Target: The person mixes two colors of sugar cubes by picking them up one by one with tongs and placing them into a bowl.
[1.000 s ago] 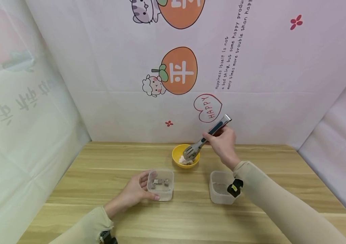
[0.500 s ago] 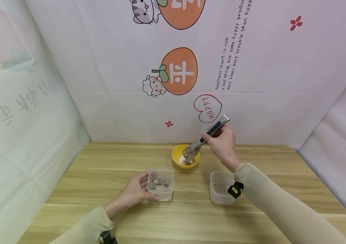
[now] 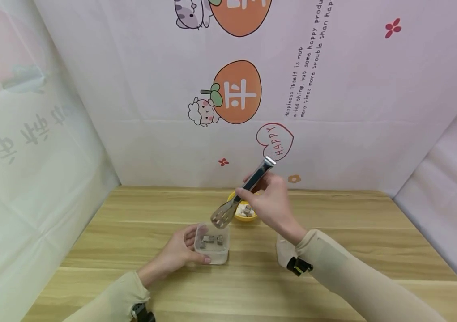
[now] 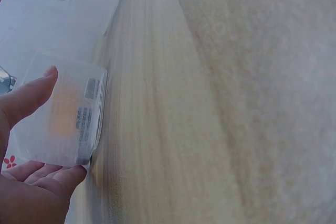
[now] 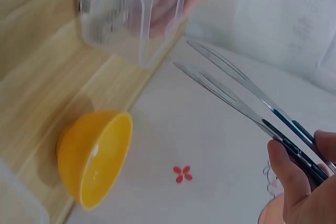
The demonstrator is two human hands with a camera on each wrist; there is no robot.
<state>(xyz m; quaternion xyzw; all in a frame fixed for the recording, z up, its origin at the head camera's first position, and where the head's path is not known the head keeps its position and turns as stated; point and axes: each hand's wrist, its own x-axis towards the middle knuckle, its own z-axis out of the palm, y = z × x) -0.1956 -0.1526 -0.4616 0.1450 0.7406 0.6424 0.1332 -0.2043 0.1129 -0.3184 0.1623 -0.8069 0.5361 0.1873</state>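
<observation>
My left hand holds a clear plastic container at its left side, thumb at the near side and fingers at the far side. Several small grey cubes lie inside. My right hand grips metal tongs with dark handle inlays. Their slotted heads hang over the container's far right rim. In the right wrist view the tong tips stand slightly apart, with nothing visible between them. A yellow bowl is behind the tongs and the right hand, partly hidden in the head view, with white and grey cubes in it.
A second clear plastic container stands to the right, mostly hidden under the right wrist and sleeve. All stand on a wooden table. A printed white cloth hangs behind the table's far edge, with more cloth at both sides.
The right hand has lifted the tongs out of the yellow bowl and moved left and toward me, to the left container. The left hand and its container have stayed in place.
</observation>
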